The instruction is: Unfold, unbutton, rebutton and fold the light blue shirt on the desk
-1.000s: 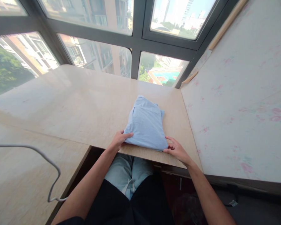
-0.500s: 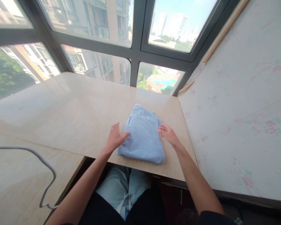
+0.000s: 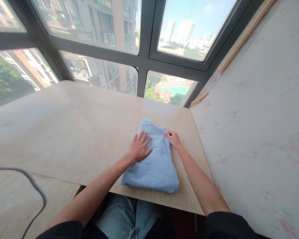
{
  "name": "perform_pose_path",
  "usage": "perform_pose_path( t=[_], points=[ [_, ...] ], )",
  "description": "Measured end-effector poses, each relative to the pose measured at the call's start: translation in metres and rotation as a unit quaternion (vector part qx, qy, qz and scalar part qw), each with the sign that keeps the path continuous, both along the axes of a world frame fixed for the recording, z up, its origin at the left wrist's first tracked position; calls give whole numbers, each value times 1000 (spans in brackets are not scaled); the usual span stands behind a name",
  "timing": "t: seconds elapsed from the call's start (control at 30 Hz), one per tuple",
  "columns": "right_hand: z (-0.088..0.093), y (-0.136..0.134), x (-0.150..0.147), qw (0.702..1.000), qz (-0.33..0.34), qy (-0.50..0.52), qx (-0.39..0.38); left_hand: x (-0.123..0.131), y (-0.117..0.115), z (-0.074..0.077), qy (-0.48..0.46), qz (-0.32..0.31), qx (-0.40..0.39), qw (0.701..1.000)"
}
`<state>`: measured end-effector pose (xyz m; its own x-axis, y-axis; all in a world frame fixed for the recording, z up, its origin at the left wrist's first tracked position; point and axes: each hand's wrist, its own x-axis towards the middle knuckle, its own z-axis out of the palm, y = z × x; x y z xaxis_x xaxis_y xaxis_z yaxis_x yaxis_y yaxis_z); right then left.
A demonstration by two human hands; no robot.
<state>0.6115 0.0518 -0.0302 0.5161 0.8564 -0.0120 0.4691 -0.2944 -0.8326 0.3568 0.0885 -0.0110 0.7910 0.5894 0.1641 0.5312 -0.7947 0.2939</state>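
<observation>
A folded light blue shirt (image 3: 156, 169) lies on the pale tabletop, its narrower end toward the window and its wide folded edge toward me. Flat on its left upper part rests my left hand (image 3: 140, 147), fingers spread, a ring on one of them. My right hand (image 3: 173, 137) is at the shirt's upper right edge. Its thumb presses on top of the cloth while the other fingers curl at the side, pinching the edge; the fingertips are partly hidden.
The pale table (image 3: 89, 132) stretches left to the windows, whose dark frame (image 3: 143, 61) rises behind it. A floral-papered wall (image 3: 251, 116) stands close on the right. A grey cable (image 3: 37, 189) loops over the surface at lower left.
My left hand has moved right, from beside the shirt onto its top, and lies flat. My right hand has closed on the shirt's right edge. The view has tilted up slightly.
</observation>
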Motion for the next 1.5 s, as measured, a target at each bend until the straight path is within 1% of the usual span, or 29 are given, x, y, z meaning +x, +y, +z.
perform_pose_path(
  t=[0.1,0.2,0.33,0.43,0.5,0.57,0.63,0.7,0.77,0.83,0.93,1.0,1.07,1.13,1.23,1.33,1.4,1.43,1.5],
  points=[
    [-7,-4,4,1000,-17,12,22,-3,-3,-4,-6,-23,17,1000],
    [-10,-3,7,999,-34,29,31,-3,-4,-6,-9,-24,20,999],
    [-10,1,8,997,-56,32,33,-3,-4,-6,-2,-23,12,1000],
    [-7,1,6,997,-64,21,28,0,3,3,5,-31,-4,999],
    [-3,0,4,997,-68,6,21,5,13,14,5,-34,-21,999],
    [2,1,1,997,-73,-19,16,13,28,26,11,-23,-28,999],
    [9,3,-3,996,-76,-48,16,21,42,35,22,-6,-17,1000],
    [18,7,-8,995,-62,-75,23,29,52,37,23,0,2,1000],
    [25,14,-13,995,-18,-91,36,33,57,32,9,-3,15,1000],
    [31,22,-14,994,47,-89,35,34,57,24,-11,-3,21,1000],
    [33,31,-8,989,136,-55,-21,32,53,12,-37,4,33,999],
    [30,34,-1,985,157,-24,-61,31,51,7,-38,2,39,999],
    [25,33,5,987,148,8,-70,31,50,5,-32,-9,38,999],
    [20,31,8,990,130,22,-50,32,50,5,-31,-17,31,999],
    [10,28,8,994,109,1,-10,31,50,5,-27,-15,23,999],
    [2,24,10,998,45,-8,34,28,49,2,-25,-14,18,999],
    [-1,20,14,999,1,-7,48,25,48,-1,-34,-19,14,999],
    [-3,18,17,999,-5,-10,47,23,48,-3,-42,-21,12,999],
    [-4,13,23,999,19,-24,35,20,47,-5,-62,-23,7,998]
  ],
)
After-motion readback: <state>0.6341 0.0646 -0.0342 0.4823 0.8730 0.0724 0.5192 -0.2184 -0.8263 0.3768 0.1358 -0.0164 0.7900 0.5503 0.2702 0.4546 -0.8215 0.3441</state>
